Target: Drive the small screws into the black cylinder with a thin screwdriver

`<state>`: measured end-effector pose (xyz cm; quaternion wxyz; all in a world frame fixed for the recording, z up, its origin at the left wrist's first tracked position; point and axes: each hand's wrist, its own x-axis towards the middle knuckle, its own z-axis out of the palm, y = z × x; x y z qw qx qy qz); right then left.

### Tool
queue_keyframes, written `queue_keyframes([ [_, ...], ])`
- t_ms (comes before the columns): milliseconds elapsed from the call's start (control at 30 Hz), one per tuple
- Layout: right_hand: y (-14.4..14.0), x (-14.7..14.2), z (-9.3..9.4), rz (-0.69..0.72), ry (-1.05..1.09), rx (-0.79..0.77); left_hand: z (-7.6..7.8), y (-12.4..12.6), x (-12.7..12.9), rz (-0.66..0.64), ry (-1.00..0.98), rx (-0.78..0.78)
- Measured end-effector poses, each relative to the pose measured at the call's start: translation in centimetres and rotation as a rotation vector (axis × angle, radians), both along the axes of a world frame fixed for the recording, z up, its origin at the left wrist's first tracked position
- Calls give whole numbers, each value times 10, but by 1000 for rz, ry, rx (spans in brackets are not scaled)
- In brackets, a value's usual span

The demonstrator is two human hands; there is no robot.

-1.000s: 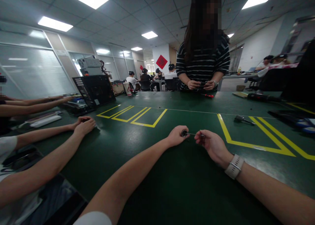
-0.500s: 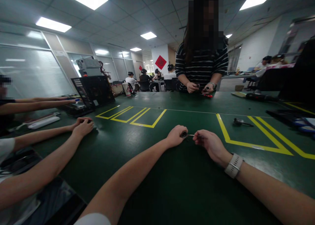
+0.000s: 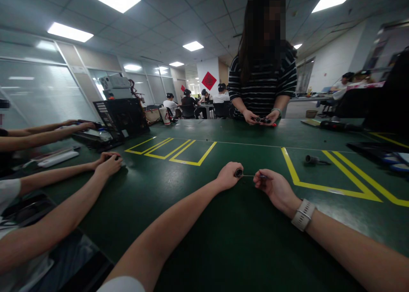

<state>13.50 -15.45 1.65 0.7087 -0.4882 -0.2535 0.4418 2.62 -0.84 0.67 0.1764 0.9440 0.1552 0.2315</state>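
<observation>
Green table (image 3: 220, 241) bears a cup (image 3: 165, 116), contents hidden; left hand (image 3: 227, 176) clasps a round part (image 3: 238, 172), right hand (image 3: 274, 189) a thin tool (image 3: 263, 177)

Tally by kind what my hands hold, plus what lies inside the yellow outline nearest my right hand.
Round dark part, in left hand: 1
Thin-shafted tool, in right hand: 1
Dark shafted piece, inside outline: 1
Total: 3

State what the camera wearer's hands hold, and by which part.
The left hand grips a round part by its sides, ring-shaped end showing; the right hand pinches a thin tool by the end away from it.
</observation>
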Motion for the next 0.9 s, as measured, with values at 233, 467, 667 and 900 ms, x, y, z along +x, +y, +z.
queue_keyframes([
  [233, -2, -2, 1, -84, -36, -2, 0, -1, -2, 77, -20, -2],
  [467, -1, -2, -5, -142, -145, -17, 4, -5, -2, 124, 1, -41],
  [667, -1, -7, -4, -152, -232, -19, 4, -5, -2, 92, -6, -52],
  [900, -5, -11, 3, -148, -255, -40, 3, -5, -3, -19, -24, -88],
])
